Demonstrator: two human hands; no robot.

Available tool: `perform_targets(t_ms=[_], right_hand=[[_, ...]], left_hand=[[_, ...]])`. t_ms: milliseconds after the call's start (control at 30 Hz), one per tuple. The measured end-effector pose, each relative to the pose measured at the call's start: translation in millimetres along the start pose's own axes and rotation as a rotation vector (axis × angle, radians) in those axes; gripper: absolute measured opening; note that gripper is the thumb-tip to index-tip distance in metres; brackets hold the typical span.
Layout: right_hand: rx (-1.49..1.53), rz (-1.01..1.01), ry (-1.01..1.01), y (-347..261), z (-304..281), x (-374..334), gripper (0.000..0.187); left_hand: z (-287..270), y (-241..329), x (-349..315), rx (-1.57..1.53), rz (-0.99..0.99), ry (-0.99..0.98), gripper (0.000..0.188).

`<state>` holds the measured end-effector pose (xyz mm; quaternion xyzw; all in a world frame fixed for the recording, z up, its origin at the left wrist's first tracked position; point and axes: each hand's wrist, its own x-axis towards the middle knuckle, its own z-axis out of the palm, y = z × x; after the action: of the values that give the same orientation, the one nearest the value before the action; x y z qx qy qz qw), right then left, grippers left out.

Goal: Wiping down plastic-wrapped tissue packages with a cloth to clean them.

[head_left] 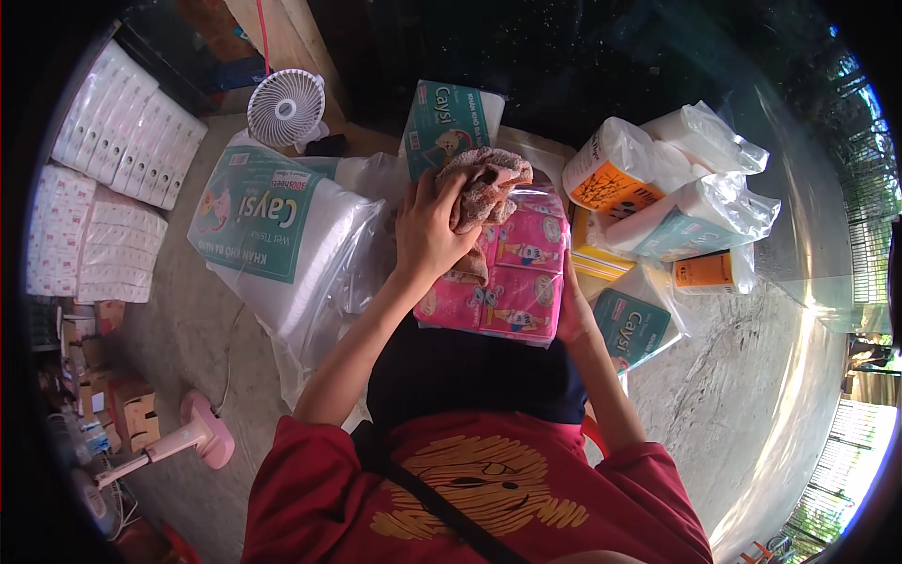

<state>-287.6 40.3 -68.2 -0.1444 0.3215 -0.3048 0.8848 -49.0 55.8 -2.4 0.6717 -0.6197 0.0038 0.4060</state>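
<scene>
Right in front of me is a pink plastic-wrapped multipack [522, 303], its clear film shining over several small printed packs. My left hand [434, 227] is closed round a crumpled brownish-pink cloth [490, 184], which lies against the multipack's top and upper left part. Along the multipack's right side, my right hand [575, 308] grips the edge; its fingertips are hidden behind the pack. Close beyond the cloth stands a green-and-white tissue pack [453, 117].
A large bag of white tissue packs [282, 211] sits at left, beside a small white fan [286, 107]. Several wrapped tissue packs [672, 221] crowd the right, near a yellow box [601, 258]. A pink-based standing fan [205, 432] and stacked paper rolls [117, 127] are farther left.
</scene>
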Motion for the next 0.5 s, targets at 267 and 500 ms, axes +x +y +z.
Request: perform_targets(t_ms=[267,500], right_hand=[[-0.066,-0.231,-0.174,-14.2,13.3,6.5,0.069],[-0.893,-0.743,-0.47,-61.7,46.4,25.6,0.059]], left_hand=[[-30.8,53.4,7.9,-0.091,0.118,-0.149,0.057],[-39.0,89.9,0.1,-0.087,0.275,-0.228,0.065]])
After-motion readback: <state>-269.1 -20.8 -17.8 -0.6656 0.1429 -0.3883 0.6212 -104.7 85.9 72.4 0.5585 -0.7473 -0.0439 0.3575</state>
